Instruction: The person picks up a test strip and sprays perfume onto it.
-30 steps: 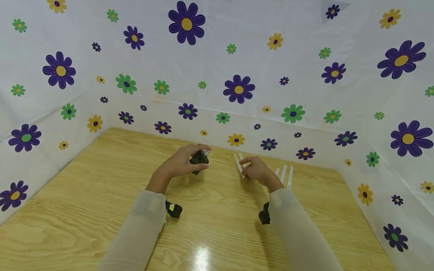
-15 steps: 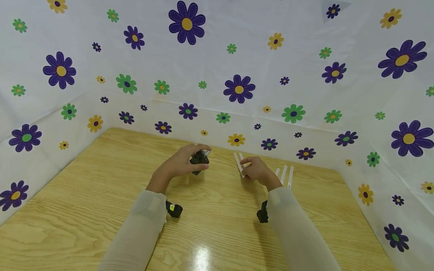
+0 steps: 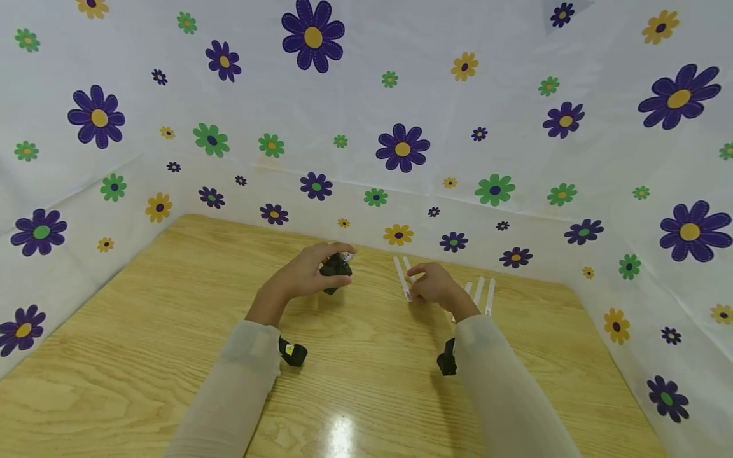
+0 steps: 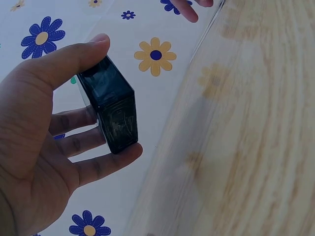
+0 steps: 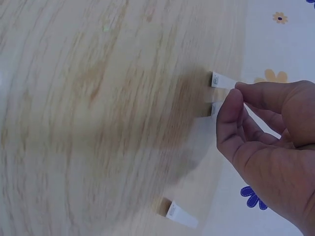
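My left hand [image 3: 303, 273] grips a small dark glass bottle [image 3: 335, 273] at the back of the wooden table, with a clear, shiny part at its top. In the left wrist view the thumb and fingers hold the faceted bottle [image 4: 115, 105] by its edges. My right hand [image 3: 438, 286] is at the back right, thumb and index fingertips bent close together beside a white paper strip [image 3: 402, 278]. In the right wrist view those fingertips overlap the far part of the strip [image 5: 222, 80]. A second strip [image 3: 407, 262] lies alongside, partly hidden by the hand.
Several more white strips [image 3: 489, 296] lie to the right of my right forearm. White cloth [image 3: 343, 108] with printed flowers walls the table [image 3: 189, 305] at the back and sides. Black devices [image 3: 293, 353] show at both wrists.
The right fingers have drawn slightly right, off the left strip, which looked bowed at first and now lies straight with its marked near end showing. The left hand keeps holding the bottle in place.
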A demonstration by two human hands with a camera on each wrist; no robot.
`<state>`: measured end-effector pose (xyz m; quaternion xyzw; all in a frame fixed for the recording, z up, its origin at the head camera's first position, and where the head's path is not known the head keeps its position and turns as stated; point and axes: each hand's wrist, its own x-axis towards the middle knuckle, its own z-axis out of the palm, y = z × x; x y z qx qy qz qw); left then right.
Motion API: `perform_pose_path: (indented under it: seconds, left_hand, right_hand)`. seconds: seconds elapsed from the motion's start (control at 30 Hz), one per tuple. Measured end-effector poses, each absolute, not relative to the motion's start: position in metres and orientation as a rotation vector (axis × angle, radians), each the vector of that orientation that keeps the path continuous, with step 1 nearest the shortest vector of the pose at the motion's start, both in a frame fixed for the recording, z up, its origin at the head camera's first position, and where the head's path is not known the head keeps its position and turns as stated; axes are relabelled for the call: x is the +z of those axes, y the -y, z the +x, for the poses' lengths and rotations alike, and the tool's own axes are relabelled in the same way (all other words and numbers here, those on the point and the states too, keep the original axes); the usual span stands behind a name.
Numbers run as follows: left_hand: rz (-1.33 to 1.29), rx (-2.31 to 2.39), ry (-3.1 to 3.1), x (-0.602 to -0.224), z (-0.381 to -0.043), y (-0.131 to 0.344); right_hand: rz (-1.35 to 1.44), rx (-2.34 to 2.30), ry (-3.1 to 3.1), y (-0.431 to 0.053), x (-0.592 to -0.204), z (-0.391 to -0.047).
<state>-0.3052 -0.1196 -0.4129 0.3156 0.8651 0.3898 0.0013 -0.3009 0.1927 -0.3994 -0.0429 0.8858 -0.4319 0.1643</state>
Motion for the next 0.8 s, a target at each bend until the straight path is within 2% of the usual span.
perform_pose_path:
  seconds: [0.4, 0.8]
  left_hand:
    - [0.975, 1.237, -2.721, -0.415, -0.305, 0.122]
    - [0.979, 1.243, -2.721, -0.413, -0.305, 0.12]
  right_hand:
    - [-0.163, -1.274, -2.548, -0.216, -0.384, -0.298]
    - [-0.209, -1.24, -2.627, -0.264, -0.38, -0.284]
